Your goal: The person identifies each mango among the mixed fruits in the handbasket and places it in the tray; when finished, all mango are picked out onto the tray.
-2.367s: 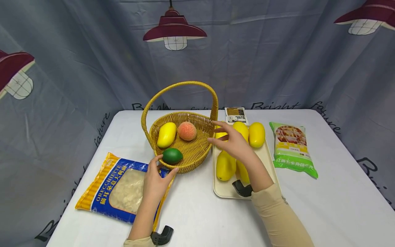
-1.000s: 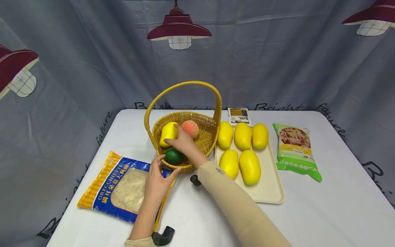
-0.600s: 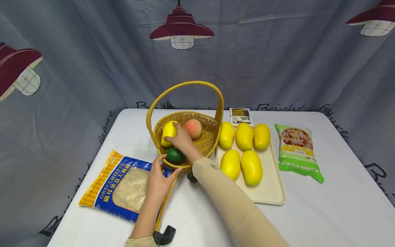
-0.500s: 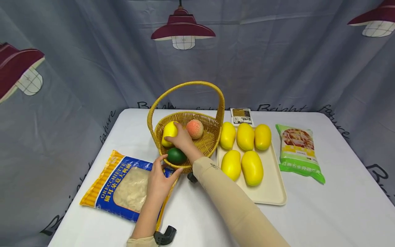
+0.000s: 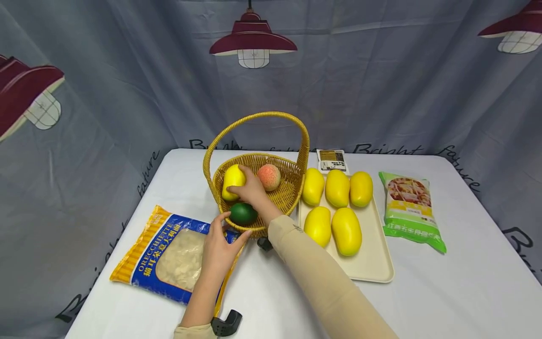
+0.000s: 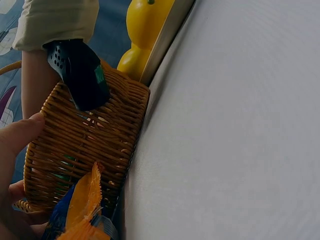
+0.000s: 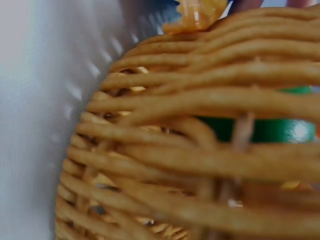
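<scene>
A wicker basket [image 5: 279,202] with a tall arched handle stands mid-table. Inside it my right hand [image 5: 251,190] grips a yellow mango [image 5: 233,181], thumb on the near side and fingers over the top. A green mango [image 5: 243,214] lies at the basket's front, and a peach [image 5: 269,177] sits right of the hand. My left hand [image 5: 220,249] holds the basket's front-left rim with thumb and fingers set apart. The left wrist view shows that thumb against the wicker wall [image 6: 85,140]. In the right wrist view, wicker strands [image 7: 165,155] fill most of the picture, green showing through.
Right of the basket, a cream tray [image 5: 372,259] bears several yellow mangoes [image 5: 346,231]. Behind it lies a small packet [image 5: 332,161]; a green food bag [image 5: 410,207] lies farther right. A blue-and-yellow orecchiette bag [image 5: 178,259] lies partly under my left forearm.
My right hand has moved left from over the tray into the basket and taken hold of the yellow mango. The left hand has stayed at the rim. The view has shifted slightly.
</scene>
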A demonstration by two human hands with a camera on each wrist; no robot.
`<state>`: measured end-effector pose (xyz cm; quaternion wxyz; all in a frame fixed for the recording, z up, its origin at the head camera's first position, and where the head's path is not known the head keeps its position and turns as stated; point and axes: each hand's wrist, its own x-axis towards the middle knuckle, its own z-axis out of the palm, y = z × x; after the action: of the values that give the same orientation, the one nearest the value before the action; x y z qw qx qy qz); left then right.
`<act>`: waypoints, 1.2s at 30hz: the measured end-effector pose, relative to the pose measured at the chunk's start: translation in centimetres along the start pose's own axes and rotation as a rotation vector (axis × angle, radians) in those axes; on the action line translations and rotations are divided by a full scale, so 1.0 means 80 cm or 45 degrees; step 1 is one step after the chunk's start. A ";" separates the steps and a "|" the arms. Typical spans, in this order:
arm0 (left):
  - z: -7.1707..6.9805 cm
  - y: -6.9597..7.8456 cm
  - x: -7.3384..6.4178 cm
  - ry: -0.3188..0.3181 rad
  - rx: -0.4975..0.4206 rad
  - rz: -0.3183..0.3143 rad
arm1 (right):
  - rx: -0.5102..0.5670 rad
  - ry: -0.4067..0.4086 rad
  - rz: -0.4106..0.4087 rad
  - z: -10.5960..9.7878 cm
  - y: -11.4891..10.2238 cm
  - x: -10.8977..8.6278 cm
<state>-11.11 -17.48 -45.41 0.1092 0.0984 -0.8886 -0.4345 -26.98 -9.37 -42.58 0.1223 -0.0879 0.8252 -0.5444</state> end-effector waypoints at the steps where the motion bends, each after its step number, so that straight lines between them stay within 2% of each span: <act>1: 0.000 0.000 0.000 -0.004 -0.001 -0.002 | 0.029 -0.006 0.002 -0.002 -0.001 -0.001; 10: -0.001 0.001 0.000 -0.027 -0.013 -0.008 | 0.243 -0.067 -0.002 -0.025 -0.013 -0.017; 15: -0.001 0.000 0.001 -0.038 -0.017 -0.012 | 0.303 -0.090 -0.028 -0.044 -0.018 -0.030; 21: -0.002 0.001 0.001 -0.042 -0.027 -0.021 | 0.297 -0.079 -0.091 -0.072 -0.021 -0.052; 27: 0.000 0.001 0.001 -0.042 -0.031 -0.018 | 0.262 -0.073 -0.158 -0.108 -0.026 -0.089; 32: 0.001 0.001 0.000 -0.036 -0.040 -0.017 | 0.255 -0.082 -0.189 -0.144 -0.017 -0.120; 36: 0.000 -0.001 0.001 -0.022 -0.043 -0.015 | 0.185 -0.052 -0.175 -0.177 -0.007 -0.147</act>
<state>-11.17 -17.51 -45.45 0.1006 0.0979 -0.8815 -0.4508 -19.96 6.12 -35.47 0.1075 -0.1464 0.7730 -0.6079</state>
